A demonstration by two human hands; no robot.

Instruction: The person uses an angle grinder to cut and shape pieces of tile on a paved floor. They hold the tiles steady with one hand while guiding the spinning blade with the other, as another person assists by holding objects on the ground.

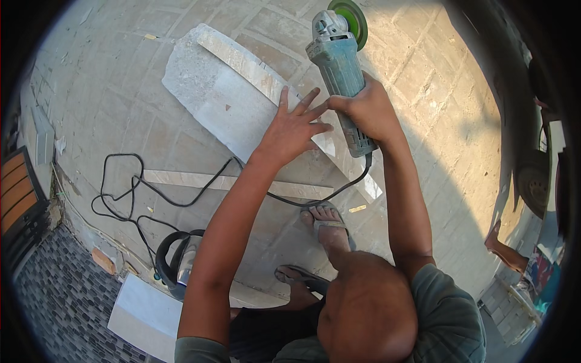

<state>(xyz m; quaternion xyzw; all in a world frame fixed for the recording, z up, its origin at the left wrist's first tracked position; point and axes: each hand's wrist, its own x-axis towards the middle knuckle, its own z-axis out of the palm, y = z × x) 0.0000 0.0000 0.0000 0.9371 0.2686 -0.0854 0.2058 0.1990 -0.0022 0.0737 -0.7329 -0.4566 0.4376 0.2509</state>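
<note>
My right hand (372, 112) is wrapped round the body of a teal angle grinder (341, 69), which is held up with its green disc (357, 24) at the far end. Spread fingers show on my left hand (292, 130), which holds nothing and is over a long, narrow stone strip (242, 63). Whether its palm touches the strip, I cannot tell. Beneath the strip lies a pale, rough-edged stone slab (203, 100). A black cord (363, 175) runs from the grinder's rear, past my left forearm, into loops on the left.
A second stone strip (233, 183) lies on the paving nearer my sandalled foot (330, 224). At lower left are a black-handled power tool (175, 257), a white board (145, 308) and a slatted brown panel (21, 190). Another person's leg (507, 251) and a vehicle wheel (534, 184) show at right.
</note>
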